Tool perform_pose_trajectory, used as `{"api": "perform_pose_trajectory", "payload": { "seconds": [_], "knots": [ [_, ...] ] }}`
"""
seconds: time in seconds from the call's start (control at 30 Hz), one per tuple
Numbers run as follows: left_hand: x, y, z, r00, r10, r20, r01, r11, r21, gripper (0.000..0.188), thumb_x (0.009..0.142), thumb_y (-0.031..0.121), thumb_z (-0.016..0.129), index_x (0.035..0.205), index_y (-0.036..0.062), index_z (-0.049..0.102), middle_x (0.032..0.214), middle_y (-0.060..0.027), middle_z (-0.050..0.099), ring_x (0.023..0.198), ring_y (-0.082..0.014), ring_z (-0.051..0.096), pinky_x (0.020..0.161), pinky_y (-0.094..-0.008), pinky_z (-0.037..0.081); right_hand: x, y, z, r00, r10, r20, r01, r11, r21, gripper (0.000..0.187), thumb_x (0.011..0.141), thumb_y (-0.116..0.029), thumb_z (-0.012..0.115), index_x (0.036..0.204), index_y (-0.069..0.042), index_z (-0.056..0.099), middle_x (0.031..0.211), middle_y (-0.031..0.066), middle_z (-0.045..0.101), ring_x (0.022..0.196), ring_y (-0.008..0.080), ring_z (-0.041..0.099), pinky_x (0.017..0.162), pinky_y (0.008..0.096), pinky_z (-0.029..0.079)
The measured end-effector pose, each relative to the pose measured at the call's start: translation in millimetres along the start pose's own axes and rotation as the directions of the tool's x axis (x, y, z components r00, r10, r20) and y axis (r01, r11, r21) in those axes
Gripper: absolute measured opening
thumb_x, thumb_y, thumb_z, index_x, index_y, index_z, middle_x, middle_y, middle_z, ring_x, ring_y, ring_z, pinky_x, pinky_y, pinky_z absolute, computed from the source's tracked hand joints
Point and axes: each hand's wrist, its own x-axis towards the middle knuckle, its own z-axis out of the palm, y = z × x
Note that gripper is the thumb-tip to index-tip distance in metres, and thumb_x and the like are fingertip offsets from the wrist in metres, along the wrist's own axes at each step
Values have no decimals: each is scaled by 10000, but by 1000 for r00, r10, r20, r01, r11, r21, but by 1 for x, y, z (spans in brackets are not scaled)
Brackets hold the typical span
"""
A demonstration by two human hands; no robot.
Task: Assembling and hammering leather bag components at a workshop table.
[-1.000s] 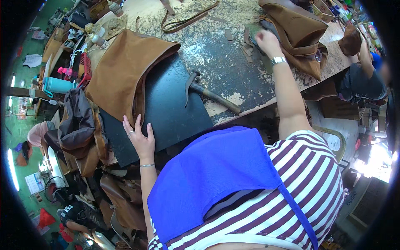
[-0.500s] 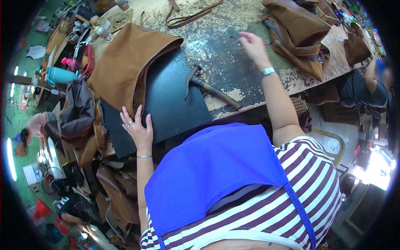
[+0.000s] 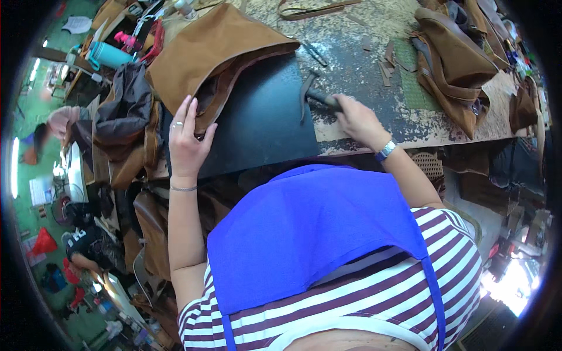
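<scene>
A brown leather or canvas bag piece (image 3: 211, 44) lies at the left of the bench on a smooth black board (image 3: 263, 123), its mouth gaping toward me. My left hand (image 3: 190, 137) rests on the near corner of the bag piece, fingers stretched out and thumb apart. To the right, my right hand (image 3: 362, 124) has its fingers closed round the handle end of a hammer (image 3: 319, 98). The hammer's curved dark head points left, over the board's right edge. Just beyond it lies a thin dark two-pronged tool (image 3: 316, 54).
Brown bags (image 3: 453, 58) are heaped at the right on a green mat. Leather scraps (image 3: 386, 64) and a strap (image 3: 316, 10) lie farther back. A grey-lined bag (image 3: 123, 102) and a turquoise bottle (image 3: 111, 55) are at the left. People work at both sides.
My right hand has come back from the far bench and closed on the hammer's handle. My left hand's fingers have moved onto the bag piece, whose mouth gapes wider. The view has shifted.
</scene>
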Motion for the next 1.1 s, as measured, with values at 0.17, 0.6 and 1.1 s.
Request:
{"api": "perform_pose_trajectory", "payload": {
  "seconds": [0.17, 0.6, 1.1],
  "knots": [
    [16, 59, -44, 999, 8, 32, -11, 997, 82, 426, 767, 103, 713, 1163, -3, 597, 1221, -144, 586, 1103, -289, 578, 949, -369, 428, -1, -22, -38, 998, -16, -54, 32, 950, 311, 317, 895, -256, 606, 1109, -40, 515, 907, 227, 630, 873, 401, 611, 721, 418, 481],
    [-48, 64, 35, 957, -265, 122, 289, 917, -276, 464, 810, -21, 501, 1244, 134, 554, 1413, -177, 399, 1221, -365, 467, 953, -550, 400, 17, -68, -3, 910, -366, 197, 322, 920, 222, 318, 935, -292, 527, 1130, -43, 501, 935, 207, 620, 872, 391, 606, 740, 431, 482],
    [-2, 58, -1, 921, -354, 162, 372, 922, -105, 523, 797, -99, 396, 1301, 19, 471, 1355, -219, 441, 1170, -391, 494, 965, -416, 431, 46, -83, 12, 899, -359, 252, 336, 933, 132, 334, 940, -367, 494, 1025, -45, 476, 870, 223, 616, 845, 413, 587, 716, 475, 466]
  ]
}}
